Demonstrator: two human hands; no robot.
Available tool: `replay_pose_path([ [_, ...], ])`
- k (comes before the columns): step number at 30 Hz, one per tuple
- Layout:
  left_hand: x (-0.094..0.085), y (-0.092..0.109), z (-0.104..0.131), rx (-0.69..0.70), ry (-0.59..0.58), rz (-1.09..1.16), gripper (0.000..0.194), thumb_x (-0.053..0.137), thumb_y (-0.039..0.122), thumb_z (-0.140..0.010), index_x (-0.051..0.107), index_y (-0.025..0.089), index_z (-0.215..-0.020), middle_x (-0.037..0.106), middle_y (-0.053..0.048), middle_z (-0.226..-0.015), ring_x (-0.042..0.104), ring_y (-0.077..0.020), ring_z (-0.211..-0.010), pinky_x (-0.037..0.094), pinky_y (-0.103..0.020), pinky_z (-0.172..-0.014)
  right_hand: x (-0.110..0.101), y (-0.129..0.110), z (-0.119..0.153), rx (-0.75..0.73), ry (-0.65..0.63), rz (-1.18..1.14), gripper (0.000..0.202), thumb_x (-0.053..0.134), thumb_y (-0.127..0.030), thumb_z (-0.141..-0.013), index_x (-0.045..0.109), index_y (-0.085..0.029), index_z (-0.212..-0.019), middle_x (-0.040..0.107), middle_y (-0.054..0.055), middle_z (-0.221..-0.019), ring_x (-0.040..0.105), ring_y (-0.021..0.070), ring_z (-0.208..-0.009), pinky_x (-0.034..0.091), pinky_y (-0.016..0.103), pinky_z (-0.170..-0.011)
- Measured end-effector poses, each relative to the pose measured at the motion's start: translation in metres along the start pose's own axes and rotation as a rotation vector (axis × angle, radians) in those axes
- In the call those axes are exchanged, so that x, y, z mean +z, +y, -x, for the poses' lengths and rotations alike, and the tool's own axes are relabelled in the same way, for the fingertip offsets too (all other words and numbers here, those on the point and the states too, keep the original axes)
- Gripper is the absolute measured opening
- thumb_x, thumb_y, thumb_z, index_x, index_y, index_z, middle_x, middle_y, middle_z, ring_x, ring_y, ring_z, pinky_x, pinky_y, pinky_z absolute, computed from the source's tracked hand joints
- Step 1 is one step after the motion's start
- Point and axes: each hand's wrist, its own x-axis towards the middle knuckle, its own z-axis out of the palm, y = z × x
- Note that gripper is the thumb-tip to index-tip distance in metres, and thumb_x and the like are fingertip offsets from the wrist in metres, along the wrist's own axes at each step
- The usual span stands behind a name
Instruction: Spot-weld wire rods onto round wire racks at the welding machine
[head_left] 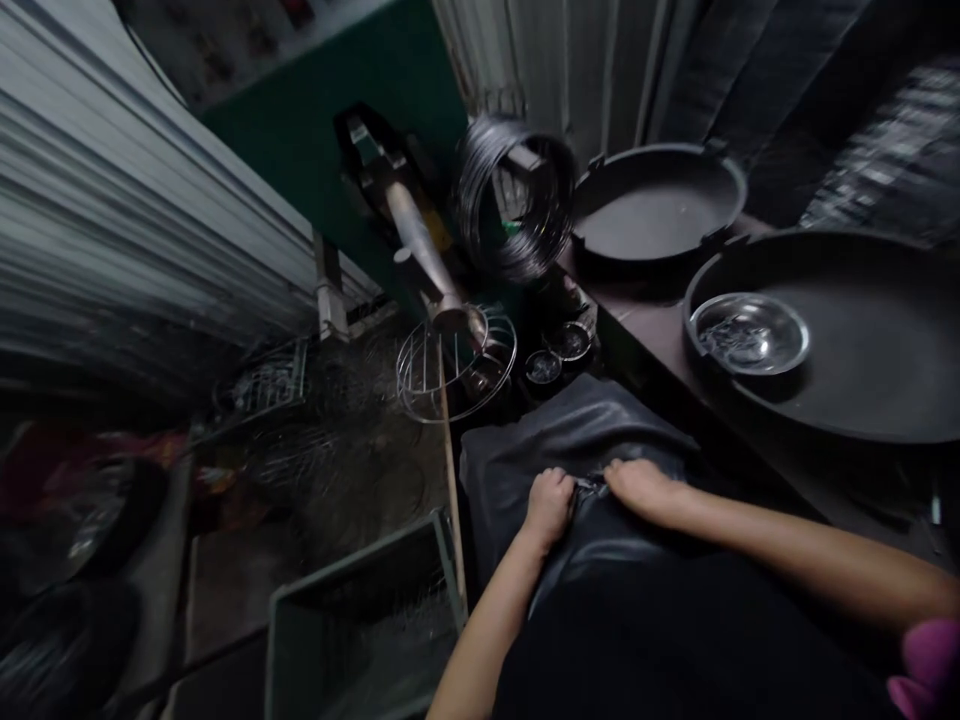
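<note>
Dark, shiny cloth [525, 450] covers my lap. My left hand [553, 500] rests on it with curled fingers, beside a small heap of shiny metal pieces [590, 484]. From the right, my right hand [641, 488] reaches the other side of this heap, its fingers closed at the pieces. What either hand grips is too small and dim to make out. Ahead of the lap is a round wire rack [416, 385], below the metal arm of a machine [416, 235].
A steel bowl [772, 340] with small metal pieces sits in a large black pan [870, 350] at right. Behind it is another round pan [660, 205]. A wire coil [480, 200] hangs by the machine. A green crate [360, 570] stands at lower left.
</note>
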Motion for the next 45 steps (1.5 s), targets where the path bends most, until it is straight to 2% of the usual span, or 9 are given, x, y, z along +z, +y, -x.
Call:
replay_pose_path([
  [3,-0.009,0.0,-0.001,-0.074,0.036,0.266,0.019,0.055,0.022,-0.081,0.064,0.014,-0.095,0.061,-0.01,-0.091,0.054,-0.0202,-0.087,0.043,-0.034,-0.08,-0.014,0.02,0.004,-0.046,-0.025,-0.157,0.022,0.042,-0.018,-0.08,0.063,-0.014,-0.085,0.065,0.013,-0.083,0.059,0.022,-0.073,0.045,0.032,-0.065],
  [6,-0.021,0.004,-0.001,-0.18,0.095,0.739,0.03,0.063,0.025,-0.075,0.063,0.012,-0.102,0.062,-0.009,-0.094,0.056,-0.0184,-0.088,0.043,-0.032,-0.083,-0.026,0.028,0.006,-0.077,-0.105,-0.543,0.02,0.046,-0.032,-0.079,0.059,-0.017,-0.076,0.061,0.004,-0.069,0.054,0.0159,-0.062,0.041,0.026,-0.058],
  [10,-0.031,0.008,-0.003,-0.316,-0.081,1.357,0.058,0.074,0.028,-0.063,0.057,0.013,-0.116,0.062,-0.003,-0.086,0.056,-0.0124,-0.074,0.044,-0.027,-0.074,-0.033,0.02,0.007,-0.009,-0.236,-1.034,0.021,0.051,-0.038,-0.074,0.055,-0.018,-0.072,0.052,-0.003,-0.056,0.046,0.0107,-0.051,0.034,0.022,-0.05],
  [15,-0.032,0.012,-0.007,-0.505,-0.163,1.584,0.061,0.079,0.029,-0.054,0.06,0.009,-0.108,0.062,-0.003,-0.076,0.053,-0.0088,-0.061,0.042,-0.023,-0.064,-0.032,0.012,0.003,-0.041,-0.25,-1.222,0.019,0.054,-0.037,-0.07,0.053,-0.018,-0.069,0.047,-0.006,-0.054,0.041,0.0081,-0.049,0.031,0.021,-0.05],
  [19,-0.038,0.023,-0.008,-0.585,-0.046,1.503,0.045,0.073,0.034,-0.062,0.065,0.009,-0.098,0.063,-0.003,-0.07,0.053,-0.0092,-0.058,0.041,-0.022,-0.061,-0.025,0.007,0.0,-0.024,-0.258,-1.113,0.018,0.053,-0.034,-0.069,0.049,-0.018,-0.062,0.046,-0.005,-0.05,0.039,0.0083,-0.046,0.03,0.022,-0.047],
  [27,-0.041,0.029,-0.006,-0.512,0.197,1.393,0.025,0.072,0.026,-0.061,0.064,0.012,-0.08,0.063,-0.002,-0.069,0.056,-0.0105,-0.061,0.044,-0.022,-0.06,-0.008,-0.005,-0.006,-0.013,-0.14,-0.927,0.017,0.05,-0.033,-0.073,0.054,-0.016,-0.071,0.053,-0.003,-0.056,0.049,0.0121,-0.049,0.034,0.023,-0.047],
  [33,-0.024,0.024,-0.006,-0.656,0.257,1.448,0.024,0.072,0.026,-0.059,0.058,0.013,-0.073,0.058,0.001,-0.06,0.055,-0.0103,-0.051,0.046,-0.024,-0.055,-0.013,-0.012,-0.003,-0.116,0.085,-0.27,0.021,0.046,-0.024,-0.083,0.065,-0.015,-0.088,0.064,0.01,-0.09,0.059,0.0196,-0.077,0.039,0.027,-0.065],
  [37,-0.023,0.03,-0.012,-0.718,0.309,1.499,0.027,0.072,0.027,-0.059,0.055,0.013,-0.074,0.057,0.002,-0.057,0.056,-0.0097,-0.049,0.047,-0.023,-0.052,-0.023,-0.023,-0.001,-0.113,0.105,0.031,0.026,0.042,-0.019,-0.087,0.068,-0.015,-0.09,0.062,0.012,-0.092,0.059,0.0221,-0.082,0.038,0.031,-0.069],
  [45,-0.027,0.037,-0.018,-0.773,0.358,1.512,0.029,0.069,0.022,-0.062,0.057,0.014,-0.087,0.055,0.004,-0.056,0.053,-0.007,-0.046,0.044,-0.019,-0.05,-0.03,-0.028,-0.004,-0.076,0.063,0.053,0.025,0.043,-0.015,-0.086,0.068,-0.014,-0.09,0.062,0.012,-0.092,0.059,0.02,-0.077,0.037,0.03,-0.066],
])
